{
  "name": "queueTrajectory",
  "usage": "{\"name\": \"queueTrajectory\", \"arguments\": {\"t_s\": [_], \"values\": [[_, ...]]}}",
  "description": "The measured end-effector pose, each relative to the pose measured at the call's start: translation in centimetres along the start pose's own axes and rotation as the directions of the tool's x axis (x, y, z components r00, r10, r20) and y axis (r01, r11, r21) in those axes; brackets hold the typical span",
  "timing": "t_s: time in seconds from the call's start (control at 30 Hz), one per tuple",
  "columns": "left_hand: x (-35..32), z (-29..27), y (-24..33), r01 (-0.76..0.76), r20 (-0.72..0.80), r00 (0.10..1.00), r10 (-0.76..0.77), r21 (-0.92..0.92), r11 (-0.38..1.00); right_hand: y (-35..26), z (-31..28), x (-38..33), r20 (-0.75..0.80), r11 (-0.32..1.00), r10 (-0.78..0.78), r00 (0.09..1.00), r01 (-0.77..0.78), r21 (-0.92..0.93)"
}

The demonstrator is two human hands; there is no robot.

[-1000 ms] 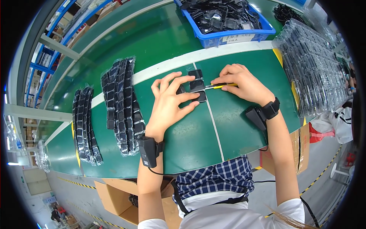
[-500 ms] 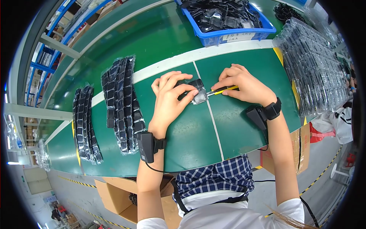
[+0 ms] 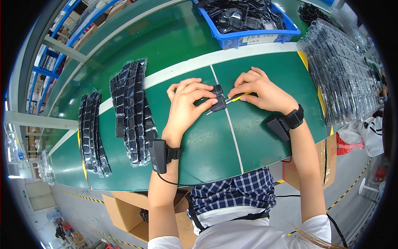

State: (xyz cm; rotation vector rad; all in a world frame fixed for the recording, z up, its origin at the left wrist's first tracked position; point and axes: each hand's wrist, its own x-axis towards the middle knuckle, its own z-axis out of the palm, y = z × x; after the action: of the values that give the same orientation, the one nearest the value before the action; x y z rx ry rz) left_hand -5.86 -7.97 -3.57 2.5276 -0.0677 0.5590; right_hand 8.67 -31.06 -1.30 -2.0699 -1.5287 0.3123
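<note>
Your left hand (image 3: pixel 184 104) pinches a short strip of black squares (image 3: pixel 219 103) between thumb and fingers. Your right hand (image 3: pixel 262 92) holds a thin yellow and black tool (image 3: pixel 237 98) — its metal end is at the strip. The strip is nearer the worktop's (image 3: pixel 207 153) far edge — more black strips (image 3: pixel 132 112) lie toward the left edge.

Ctr: 1 bare L hand (image 3: pixel 187 101), 1 bare R hand (image 3: pixel 261 90), 1 slim yellow-&-black tool (image 3: pixel 241 96), min. 2 flat black squares (image 3: pixel 219 103), 2 black wrist-strapped units (image 3: pixel 158 157). Upper ctr: 1 blue plastic bin (image 3: pixel 232 43) w/ 1 white label (image 3: pixel 260 39); black pcs (image 3: pixel 238 16) inside uncountable. L side: 2 heaps of film-wrapped black strips (image 3: pixel 132 112). R: 1 stack of clear plastic trays (image 3: pixel 340 76), qty unclear. Bottom: min. 2 brown cardboard boxes (image 3: pixel 117 212).
</note>
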Motion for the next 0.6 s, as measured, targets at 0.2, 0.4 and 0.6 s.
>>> {"name": "queueTrajectory", "arguments": {"t_s": [0.2,0.4,0.6], "values": [[0.3,-0.2,-0.1,0.018,0.01,1.0,-0.018,-0.006,1.0,-0.1,0.8,0.6,-0.068,0.999,-0.036,0.997,0.034,-0.03],[0.2,-0.5,0.1,0.057,0.047,0.997,-0.057,0.01,0.998,-0.2,-0.7,-0.1,0.008,0.998,0.05,0.999,-0.05,-0.023],[0.2,-0.5,0.1,0.047,0.05,0.998,-0.047,-0.009,0.999,0.7,-2.8,-1.3,0.05,0.986,0.159,0.986,-0.157,-0.057]]}}
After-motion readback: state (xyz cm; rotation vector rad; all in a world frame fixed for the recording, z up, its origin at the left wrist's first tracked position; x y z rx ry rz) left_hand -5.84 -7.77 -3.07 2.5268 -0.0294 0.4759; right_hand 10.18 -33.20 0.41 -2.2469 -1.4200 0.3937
